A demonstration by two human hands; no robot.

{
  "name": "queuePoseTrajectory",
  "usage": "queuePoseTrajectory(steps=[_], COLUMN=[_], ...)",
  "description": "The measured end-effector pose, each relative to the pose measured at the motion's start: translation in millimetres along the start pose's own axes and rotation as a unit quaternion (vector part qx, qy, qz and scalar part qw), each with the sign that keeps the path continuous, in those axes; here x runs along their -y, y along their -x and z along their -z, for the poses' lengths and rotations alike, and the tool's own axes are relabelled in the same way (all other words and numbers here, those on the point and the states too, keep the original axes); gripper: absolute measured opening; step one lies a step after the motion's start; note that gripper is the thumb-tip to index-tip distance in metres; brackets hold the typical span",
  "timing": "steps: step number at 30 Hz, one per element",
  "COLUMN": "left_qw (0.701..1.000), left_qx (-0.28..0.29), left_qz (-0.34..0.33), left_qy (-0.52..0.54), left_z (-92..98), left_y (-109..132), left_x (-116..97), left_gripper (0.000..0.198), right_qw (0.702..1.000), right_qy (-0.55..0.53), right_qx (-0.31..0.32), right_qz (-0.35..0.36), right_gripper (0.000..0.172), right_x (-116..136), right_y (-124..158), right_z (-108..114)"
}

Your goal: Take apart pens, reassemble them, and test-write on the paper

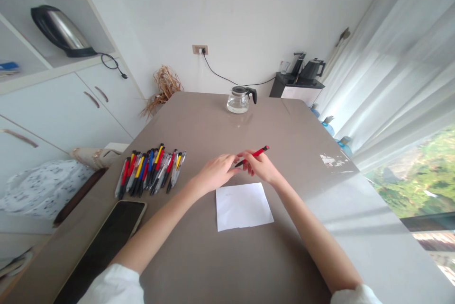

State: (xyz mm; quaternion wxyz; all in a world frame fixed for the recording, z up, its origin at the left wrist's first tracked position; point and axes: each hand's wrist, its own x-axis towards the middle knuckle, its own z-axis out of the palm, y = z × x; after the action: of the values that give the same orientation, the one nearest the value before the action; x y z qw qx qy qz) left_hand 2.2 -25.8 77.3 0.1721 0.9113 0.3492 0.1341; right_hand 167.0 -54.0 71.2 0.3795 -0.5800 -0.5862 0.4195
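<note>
Red and black plastic: we log a pen (pixel 261 151) held between the fingers of the right hand (pixel 261 165), closed narrowly around its barrel. Its long axis slants crosswise, red end away and to the right of those fingers, dark tip toward the left hand (pixel 221 169). The right hand carries it; the left fingers, curled with a small gap, sit at the tip. We cannot tell whether they touch it. On the near side of both sets of fingers, a white paper (pixel 243 207) lies flat on the bench (pixel 199 124).

Well left of the left fingers we record a row of assorted pens (pixel 144 171); nearer than these, a phone (pixel 106 237).

Containers: beyond the fingers stands a glass pot (pixel 237 103), dark lid on, clear liquid low inside. Far off to their left, a steel kettle (pixel 66 29); far off to their right, a dark kettle (pixel 310 69). Contents of both kettles: hidden from us.
</note>
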Motion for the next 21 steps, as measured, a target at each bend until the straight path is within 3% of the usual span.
queuePoseTrajectory(steps=[3, 6, 11, 13, 18, 21], left_qw=[0.998, 0.988, 0.969, 0.965, 0.96, 0.958], left_qx=[0.055, 0.151, 0.245, 0.259, 0.277, 0.283], left_qz=[0.026, 0.015, 0.025, 0.03, 0.043, 0.047], left_qy=[-0.035, -0.042, -0.033, -0.023, -0.003, 0.005], left_z=[2.5, -1.4, -13.0, -16.3, -20.1, -19.9], left_y=[2, 2, -1, -3, -5, -6], left_x=[10, 20, 34, 38, 45, 45], left_gripper=[0.024, 0.016, 0.017, 0.02, 0.024, 0.025], right_qw=[0.997, 0.993, 0.981, 0.982, 0.998, 0.998], right_qy=[-0.028, -0.028, -0.019, -0.033, -0.03, 0.025], right_qx=[-0.068, -0.107, -0.185, -0.177, -0.063, -0.052], right_qz=[-0.004, 0.027, 0.053, 0.049, 0.012, 0.008], right_gripper=[0.037, 0.034, 0.022, 0.021, 0.014, 0.014], right_x=[1, 2, -9, -18, -42, -51], right_y=[0, 5, 19, 25, 33, 34], right_z=[13, 23, 16, 5, -28, -42])
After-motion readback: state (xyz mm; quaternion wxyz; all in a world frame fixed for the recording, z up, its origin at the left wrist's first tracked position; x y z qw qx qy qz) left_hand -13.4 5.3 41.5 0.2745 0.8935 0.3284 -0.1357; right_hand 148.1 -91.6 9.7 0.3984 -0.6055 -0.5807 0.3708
